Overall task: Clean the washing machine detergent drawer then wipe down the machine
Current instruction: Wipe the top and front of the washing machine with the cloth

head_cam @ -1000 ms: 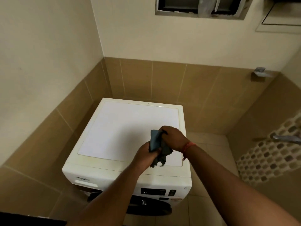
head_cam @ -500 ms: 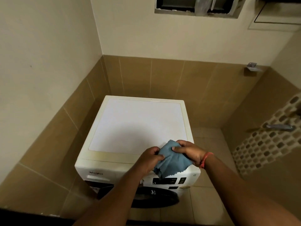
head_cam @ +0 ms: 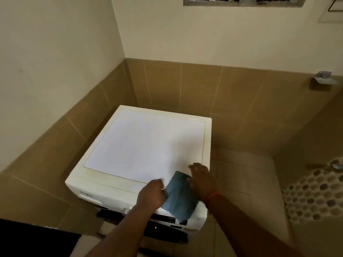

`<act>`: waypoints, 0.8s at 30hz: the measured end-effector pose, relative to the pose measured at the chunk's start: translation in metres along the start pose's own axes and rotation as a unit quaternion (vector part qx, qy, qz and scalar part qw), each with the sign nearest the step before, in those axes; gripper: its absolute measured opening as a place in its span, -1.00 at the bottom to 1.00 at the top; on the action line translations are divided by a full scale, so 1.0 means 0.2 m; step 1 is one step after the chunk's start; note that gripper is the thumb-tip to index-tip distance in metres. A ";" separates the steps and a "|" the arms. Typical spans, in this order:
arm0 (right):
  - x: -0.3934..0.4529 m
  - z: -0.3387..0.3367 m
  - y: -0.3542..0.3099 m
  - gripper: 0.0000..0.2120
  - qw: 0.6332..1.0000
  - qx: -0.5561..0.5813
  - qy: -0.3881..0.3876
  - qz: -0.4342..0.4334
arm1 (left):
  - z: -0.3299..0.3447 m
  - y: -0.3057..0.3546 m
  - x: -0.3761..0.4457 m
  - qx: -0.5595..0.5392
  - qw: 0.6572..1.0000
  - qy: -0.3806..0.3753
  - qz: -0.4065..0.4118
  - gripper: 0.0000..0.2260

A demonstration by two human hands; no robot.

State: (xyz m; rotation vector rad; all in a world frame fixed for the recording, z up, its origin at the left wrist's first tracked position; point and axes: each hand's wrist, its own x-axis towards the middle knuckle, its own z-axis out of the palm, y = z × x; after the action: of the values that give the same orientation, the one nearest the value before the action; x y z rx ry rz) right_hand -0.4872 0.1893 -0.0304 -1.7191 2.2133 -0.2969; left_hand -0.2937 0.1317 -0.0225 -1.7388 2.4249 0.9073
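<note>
A white front-loading washing machine [head_cam: 141, 145] stands in the corner, its flat top facing me. A blue-grey cloth [head_cam: 181, 196] hangs spread out over the machine's front right corner. My left hand [head_cam: 152, 194] pinches the cloth's left edge. My right hand [head_cam: 201, 179] holds its upper right edge with the fingers partly spread. The closed detergent drawer front [head_cam: 89, 198] shows at the machine's front left, under the brand name. The dark control panel and door are mostly hidden by my arms.
Tan-tiled walls close in on the left and behind the machine. A small metal holder [head_cam: 322, 78] is fixed to the back wall at right. A mosaic-tiled wall with a tap [head_cam: 336, 165] lies to the right. Light floor tiles [head_cam: 245, 182] run beside the machine.
The bunched cloth has been opened out flat between both hands. The hands have drifted toward the machine's front right corner, and the view has shifted right.
</note>
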 end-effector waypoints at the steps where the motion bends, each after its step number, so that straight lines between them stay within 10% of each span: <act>1: -0.02 0.05 0.01 -0.52 0.998 -0.024 0.019 -0.058 | 0.03 0.02 0.00 -0.019 0.999 0.030 -0.008 -0.92; 14: -0.10 0.35 0.13 -0.34 0.956 -0.111 -0.059 -0.267 | 0.18 -0.09 -0.18 0.134 0.967 0.216 -0.032 -0.62; 24: -0.09 0.33 0.10 -0.37 0.960 -0.112 -0.065 -0.249 | 0.19 -0.15 -0.09 0.154 0.968 0.195 -0.043 -0.49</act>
State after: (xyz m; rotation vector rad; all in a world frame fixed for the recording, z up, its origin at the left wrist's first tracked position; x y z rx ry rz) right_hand -0.4776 0.2132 -0.0967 -2.3357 1.7483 -0.0395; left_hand -0.2722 0.1579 -0.0609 -2.0271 2.5049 0.1701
